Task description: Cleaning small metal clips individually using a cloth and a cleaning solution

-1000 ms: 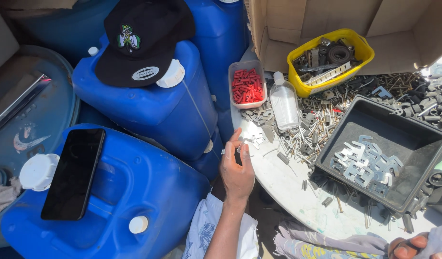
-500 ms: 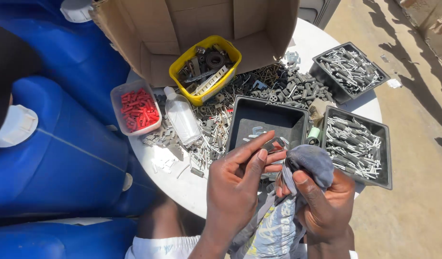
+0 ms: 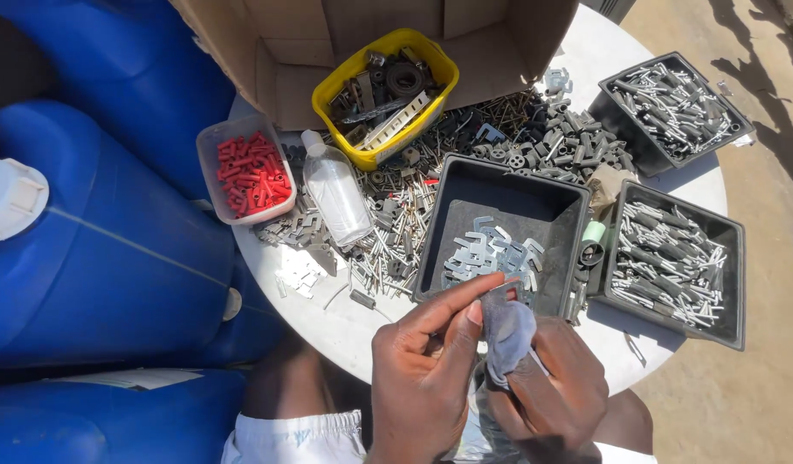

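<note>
My left hand (image 3: 422, 365) pinches a small silver metal piece (image 3: 506, 281) between thumb and forefinger, pressed against a grey cloth (image 3: 508, 331). My right hand (image 3: 555, 391) is closed on that cloth from below. Both hands hover over my lap at the near edge of a white round table (image 3: 345, 322). Just beyond my fingertips stands a black tray (image 3: 435, 236) holding several flat metal brackets (image 3: 491, 253).
Two black trays of screws (image 3: 676, 331) (image 3: 624, 137) sit at the right. A yellow tub of parts (image 3: 375, 159), a clear bottle (image 3: 336, 193), a tub of red plugs (image 3: 246, 172), loose hardware and a cardboard box (image 3: 284, 43) fill the table. Blue jerrycans (image 3: 113, 258) stand left.
My view swung from the jerrycans to the table. My left hand came back from the loose hardware and met my right hand, which brought the cloth up.
</note>
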